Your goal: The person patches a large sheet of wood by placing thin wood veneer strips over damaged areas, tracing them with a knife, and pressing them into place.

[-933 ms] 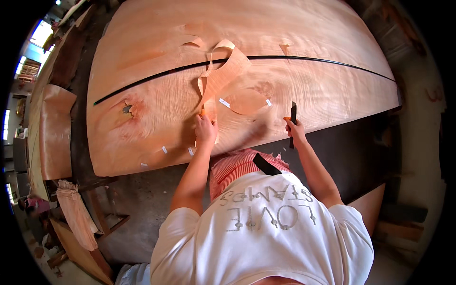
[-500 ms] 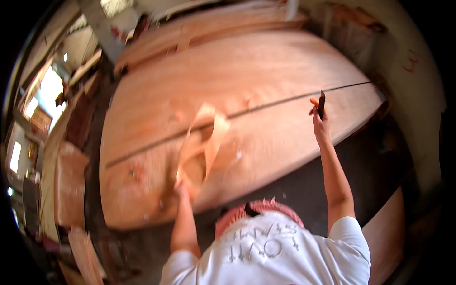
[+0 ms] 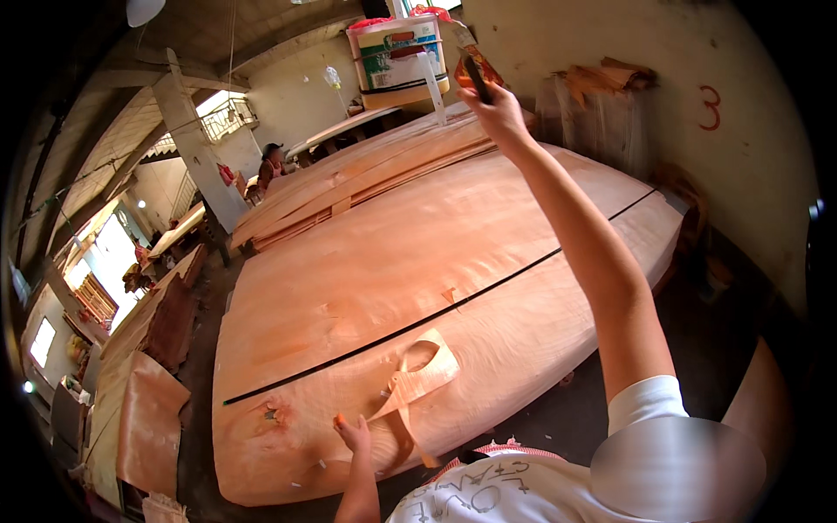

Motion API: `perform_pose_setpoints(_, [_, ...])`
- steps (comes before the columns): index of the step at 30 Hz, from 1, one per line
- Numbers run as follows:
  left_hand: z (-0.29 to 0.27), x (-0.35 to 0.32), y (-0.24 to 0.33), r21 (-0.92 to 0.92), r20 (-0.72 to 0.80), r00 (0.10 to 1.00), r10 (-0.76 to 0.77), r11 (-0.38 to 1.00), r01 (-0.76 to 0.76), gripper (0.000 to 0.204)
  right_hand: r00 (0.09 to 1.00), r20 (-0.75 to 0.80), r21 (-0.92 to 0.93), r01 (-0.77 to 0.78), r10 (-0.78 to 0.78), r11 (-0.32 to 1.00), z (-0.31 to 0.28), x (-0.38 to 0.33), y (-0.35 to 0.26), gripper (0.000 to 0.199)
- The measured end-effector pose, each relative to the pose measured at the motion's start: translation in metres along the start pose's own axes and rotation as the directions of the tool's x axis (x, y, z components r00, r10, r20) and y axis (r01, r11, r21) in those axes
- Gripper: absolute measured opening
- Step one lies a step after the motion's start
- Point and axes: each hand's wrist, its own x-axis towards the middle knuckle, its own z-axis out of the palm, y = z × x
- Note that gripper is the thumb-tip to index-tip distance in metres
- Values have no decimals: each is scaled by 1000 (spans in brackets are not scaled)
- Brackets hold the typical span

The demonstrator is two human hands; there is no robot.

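My left hand (image 3: 355, 436) is above the near left part of a large veneer sheet (image 3: 375, 296), its fingers apart, with an orange covering on one fingertip. Close by its fingertips is the narrow end of a curled veneer strip (image 3: 427, 376), which casts a shadow on the sheet below. My right hand (image 3: 499, 115) is raised toward the far side, closed around a dark-handled knife (image 3: 476, 80). The blade is hard to make out against the background. A long black straightedge (image 3: 384, 336) lies across the sheet, and a small torn flap shows beside it.
Behind the sheet, more veneer (image 3: 349, 187) is stacked, and a strapped white-and-green box (image 3: 397, 65) stands at the back. A person (image 3: 272, 164) is at the far left. Further veneer (image 3: 150, 427) lies on the left, and a wall (image 3: 680, 52) rises on the right.
My right hand has swung up and away with the knife. The veneer strip has left my left hand's grip and sits farther right. My view has tilted up.
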Motion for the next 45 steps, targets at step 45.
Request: perform_pose_setpoints(45, [58,-20,29,-656,526,826,205,715,240,32,17,780,-23,-998,625,57,84,-481,117,34])
